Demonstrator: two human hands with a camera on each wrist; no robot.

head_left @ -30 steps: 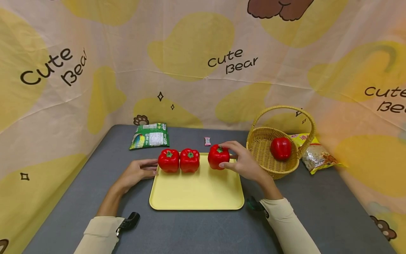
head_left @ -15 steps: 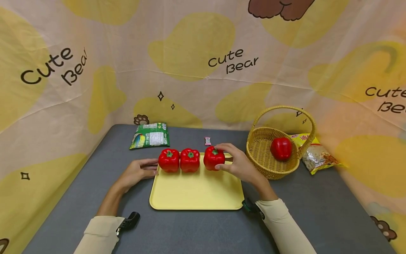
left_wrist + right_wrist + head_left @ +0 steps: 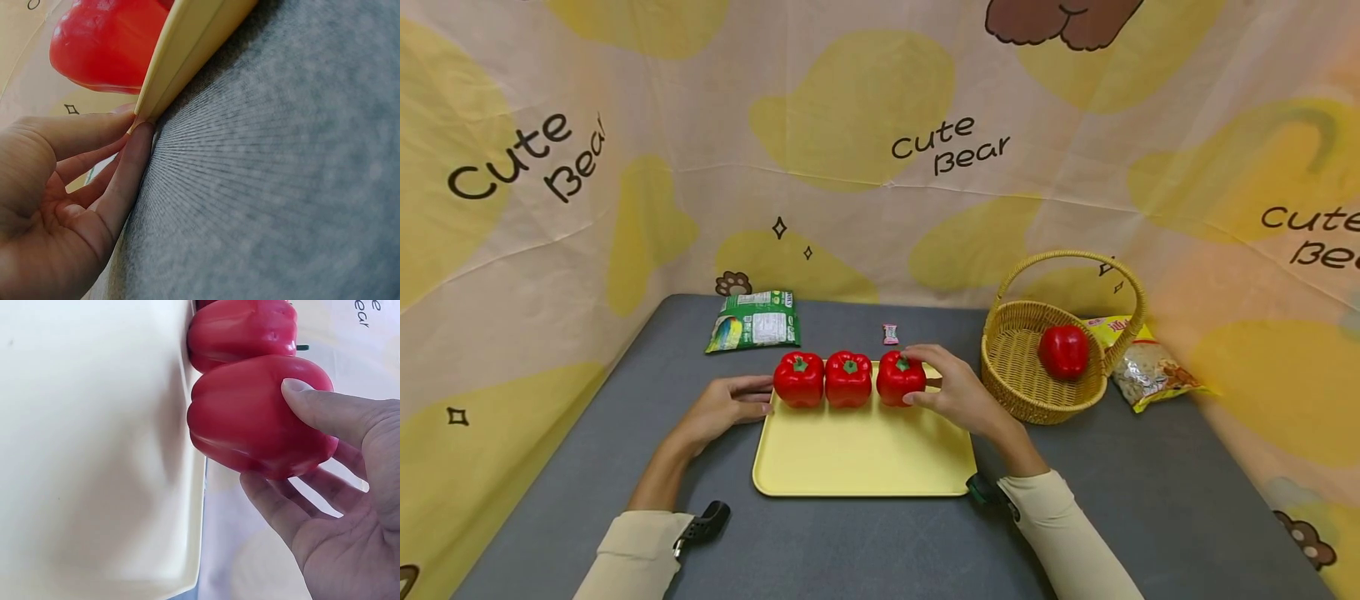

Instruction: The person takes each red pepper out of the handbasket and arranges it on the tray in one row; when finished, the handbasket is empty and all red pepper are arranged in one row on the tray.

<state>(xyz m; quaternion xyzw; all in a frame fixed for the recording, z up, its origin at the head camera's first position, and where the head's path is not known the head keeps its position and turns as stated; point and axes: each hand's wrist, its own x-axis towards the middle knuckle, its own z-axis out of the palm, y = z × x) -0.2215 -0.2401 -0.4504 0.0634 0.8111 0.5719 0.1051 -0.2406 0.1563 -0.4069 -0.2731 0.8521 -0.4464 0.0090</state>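
Two red bell peppers, a left one and a middle one, stand side by side along the back of a yellow tray. My right hand holds a third red bell pepper just right of them, with a narrow gap between. In the right wrist view the thumb lies across this bell pepper and the fingers curl below it. My left hand pinches the tray's left edge; the left wrist view has thumb and fingertips on the rim.
A wicker basket with a tall handle stands right of the tray, another red bell pepper inside. Behind it lies a yellow snack bag. A green packet and a small pink wrapped candy lie at the back of the grey table.
My right hand has moved left with its bell pepper, narrowing the gap to the middle one. The left hand stays at the tray's edge.
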